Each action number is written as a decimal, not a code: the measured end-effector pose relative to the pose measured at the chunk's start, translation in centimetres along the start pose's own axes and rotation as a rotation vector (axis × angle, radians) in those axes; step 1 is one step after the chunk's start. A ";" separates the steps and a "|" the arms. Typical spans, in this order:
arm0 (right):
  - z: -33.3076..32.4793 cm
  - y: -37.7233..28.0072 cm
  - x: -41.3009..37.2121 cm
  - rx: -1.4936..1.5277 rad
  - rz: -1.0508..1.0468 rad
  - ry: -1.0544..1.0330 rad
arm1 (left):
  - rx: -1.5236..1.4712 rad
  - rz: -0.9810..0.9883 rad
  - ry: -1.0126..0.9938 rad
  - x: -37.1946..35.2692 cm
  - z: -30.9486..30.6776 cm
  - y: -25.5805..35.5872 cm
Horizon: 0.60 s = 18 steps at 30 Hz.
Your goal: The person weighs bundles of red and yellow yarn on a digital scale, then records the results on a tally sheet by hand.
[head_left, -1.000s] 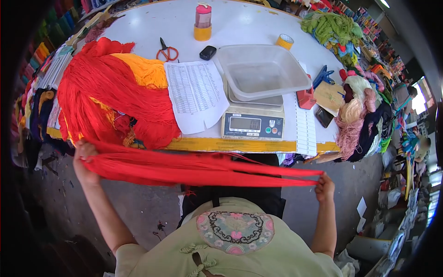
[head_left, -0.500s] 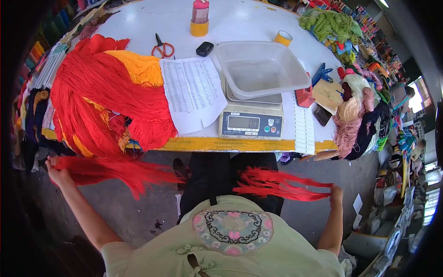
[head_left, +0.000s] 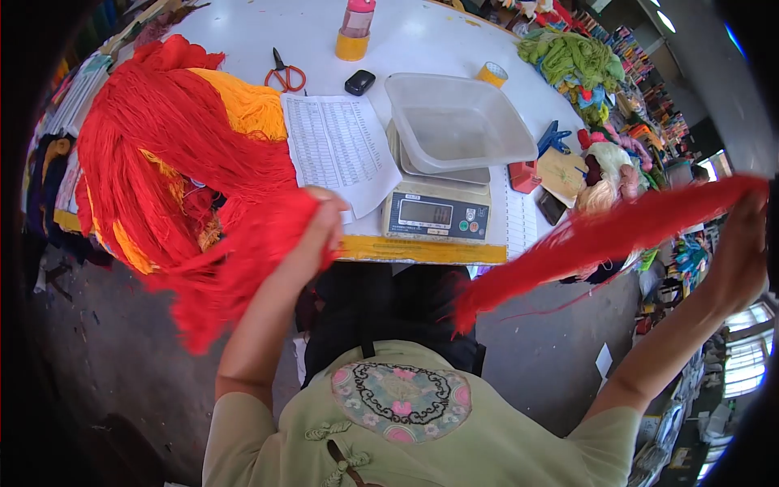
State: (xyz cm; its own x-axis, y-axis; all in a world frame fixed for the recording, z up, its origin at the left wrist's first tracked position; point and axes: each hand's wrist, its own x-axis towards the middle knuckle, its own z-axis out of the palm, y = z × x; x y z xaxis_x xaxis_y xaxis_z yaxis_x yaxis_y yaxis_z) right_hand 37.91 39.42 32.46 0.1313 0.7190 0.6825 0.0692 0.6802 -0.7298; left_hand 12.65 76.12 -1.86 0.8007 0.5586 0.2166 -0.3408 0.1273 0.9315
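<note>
My left hand [head_left: 323, 223] is closed around a hank of red yarn [head_left: 219, 284], which hangs down and to the left past the table's front edge. Raised at the far right, my right hand [head_left: 742, 243] grips another bunch of red yarn [head_left: 600, 231] that trails down-left toward my lap. The two bunches are apart. A large heap of red yarn [head_left: 170, 130] with orange yarn [head_left: 243, 105] lies on the table's left side, close behind my left hand's bunch. Motion blurs both hands somewhat.
A digital scale [head_left: 438, 215] carries a translucent plastic tub [head_left: 458, 122]. Around them are printed sheets [head_left: 333, 150], scissors [head_left: 284, 75], a black case [head_left: 359, 82], tape [head_left: 492, 74], a pink-capped bottle [head_left: 355, 28], a red box [head_left: 524, 176] and green yarn [head_left: 572, 61].
My left hand has moved right and up from the far left, bringing its yarn to the table edge. My right hand has swung up and outward to the right with its bunch.
</note>
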 end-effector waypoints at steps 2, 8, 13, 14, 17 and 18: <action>-0.8 -0.7 7.8 -0.012 -0.007 -0.255 | 0.370 0.013 -0.074 1.1 -0.2 -5.0; -6.0 -9.2 26.8 -0.642 -0.092 -0.596 | 0.180 -0.276 0.045 2.0 -0.8 -7.6; 0.4 -0.5 29.2 -0.312 -0.250 0.264 | 0.139 -0.285 0.052 1.9 -0.4 -6.2; 0.7 1.2 29.2 -0.432 -0.251 0.338 | 0.118 -0.293 0.049 1.9 -0.4 -6.2; 5.1 8.7 25.7 -0.383 -0.052 0.686 | 0.130 -0.281 0.037 1.9 -0.5 -6.0; 3.9 10.2 23.1 -0.519 -0.028 0.369 | 0.133 -0.267 0.035 1.8 -0.6 -6.1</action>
State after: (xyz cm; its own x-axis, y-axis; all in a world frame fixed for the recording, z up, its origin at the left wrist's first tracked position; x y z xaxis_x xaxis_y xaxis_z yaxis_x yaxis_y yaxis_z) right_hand 37.79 63.49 40.92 0.4481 0.5426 0.7105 0.5354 0.4735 -0.6993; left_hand 15.87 76.80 -7.36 0.8348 0.5483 -0.0495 -0.0512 0.1668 0.9847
